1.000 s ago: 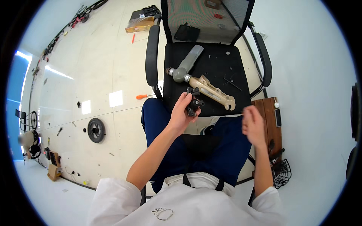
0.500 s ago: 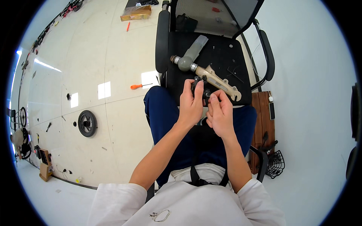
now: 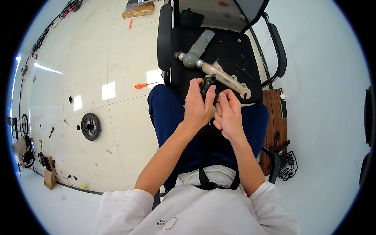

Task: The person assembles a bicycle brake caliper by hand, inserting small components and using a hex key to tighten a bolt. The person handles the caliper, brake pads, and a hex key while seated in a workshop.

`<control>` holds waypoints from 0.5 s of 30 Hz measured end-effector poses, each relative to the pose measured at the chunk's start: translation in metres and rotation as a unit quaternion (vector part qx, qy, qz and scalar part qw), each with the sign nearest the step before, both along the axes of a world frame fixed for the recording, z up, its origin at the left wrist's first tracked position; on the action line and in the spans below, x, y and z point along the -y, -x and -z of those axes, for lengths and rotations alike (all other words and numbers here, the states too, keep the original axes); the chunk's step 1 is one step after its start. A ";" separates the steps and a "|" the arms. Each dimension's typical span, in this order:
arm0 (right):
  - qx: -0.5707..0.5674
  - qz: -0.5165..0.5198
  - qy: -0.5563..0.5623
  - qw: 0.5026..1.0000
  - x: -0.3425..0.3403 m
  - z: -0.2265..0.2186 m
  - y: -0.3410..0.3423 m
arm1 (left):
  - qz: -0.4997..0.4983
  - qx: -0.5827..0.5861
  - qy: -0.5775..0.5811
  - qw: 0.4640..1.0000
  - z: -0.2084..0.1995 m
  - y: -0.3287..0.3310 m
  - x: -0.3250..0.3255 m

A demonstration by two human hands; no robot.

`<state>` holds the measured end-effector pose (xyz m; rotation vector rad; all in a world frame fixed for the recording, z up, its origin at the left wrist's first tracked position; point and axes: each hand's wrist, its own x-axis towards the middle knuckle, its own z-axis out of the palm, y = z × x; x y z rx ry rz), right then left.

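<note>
My left hand [image 3: 199, 105] is closed around a small black mechanical part [image 3: 207, 83] with short stubs on top, perhaps a bicycle brake caliper. Beside it, my right hand [image 3: 229, 113] pinches against the near right side of that part. A thin dark tip shows below the right fingers, but what they grip is mostly hidden. Just beyond my hands, a beige and grey metal frame piece [image 3: 224, 78] with a round joint and slotted end lies across the black seat of an office chair [image 3: 182, 80]. A dark hex key [image 3: 245, 72] lies near its right side.
An orange-handled screwdriver [image 3: 141, 85] and a small black wheel [image 3: 91, 126] lie on the tiled floor at left. A cardboard box [image 3: 138, 9] sits at the far left of the chair. To the right are a wooden board [image 3: 270, 117] and a black wire basket [image 3: 288, 166].
Both hands stay together at the black part, which has tilted slightly. My right fingers have shifted a little, and a thin dark tip now shows below them. The whole view has moved slightly.
</note>
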<state>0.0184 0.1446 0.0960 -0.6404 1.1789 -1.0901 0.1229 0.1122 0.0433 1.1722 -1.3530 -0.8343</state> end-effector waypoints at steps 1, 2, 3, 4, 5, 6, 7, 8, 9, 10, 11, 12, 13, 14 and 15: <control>0.009 -0.006 -0.009 1.000 0.000 0.000 0.001 | -0.003 0.016 0.018 1.000 0.000 -0.001 -0.001; 0.010 -0.008 -0.017 1.000 -0.001 -0.001 0.002 | -0.005 0.032 0.037 0.999 0.000 -0.001 -0.003; 0.012 -0.009 -0.025 1.000 -0.002 -0.002 0.002 | -0.008 0.047 0.055 0.997 -0.001 -0.001 -0.004; 0.013 -0.011 -0.033 0.999 -0.002 -0.003 0.003 | -0.006 0.060 0.083 0.995 0.001 0.000 -0.004; 0.034 -0.013 -0.059 0.998 -0.001 -0.004 0.006 | -0.004 0.073 0.109 0.991 0.005 0.000 -0.003; 0.056 -0.014 -0.086 0.995 0.000 -0.004 0.010 | -0.002 0.086 0.135 0.987 0.007 0.001 -0.003; 0.077 -0.016 -0.112 0.991 0.000 -0.004 0.014 | 0.003 0.084 0.136 0.987 0.009 0.003 -0.003; 0.077 -0.017 -0.115 0.990 -0.001 -0.004 0.015 | 0.007 0.083 0.140 0.987 0.010 0.003 -0.003; 0.078 -0.018 -0.117 0.990 -0.002 -0.004 0.016 | 0.011 0.083 0.144 0.986 0.010 0.004 -0.003; 0.078 -0.019 -0.120 0.989 -0.003 -0.003 0.017 | 0.012 0.087 0.149 0.985 0.009 0.004 -0.003; 0.063 -0.018 -0.113 0.991 -0.004 -0.004 0.017 | 0.013 0.093 0.154 0.984 0.009 0.005 -0.005; 0.047 -0.017 -0.107 0.993 -0.005 -0.004 0.016 | 0.014 0.098 0.158 0.982 0.009 0.005 -0.006; 0.031 -0.016 -0.100 0.994 -0.006 -0.005 0.015 | 0.010 0.096 0.158 0.983 0.009 0.007 -0.007; 0.020 -0.015 -0.098 0.995 -0.006 -0.006 0.014 | 0.005 0.093 0.158 0.983 0.010 0.008 -0.007; 0.009 -0.013 -0.095 0.995 -0.006 -0.007 0.012 | 0.001 0.091 0.158 0.983 0.010 0.009 -0.008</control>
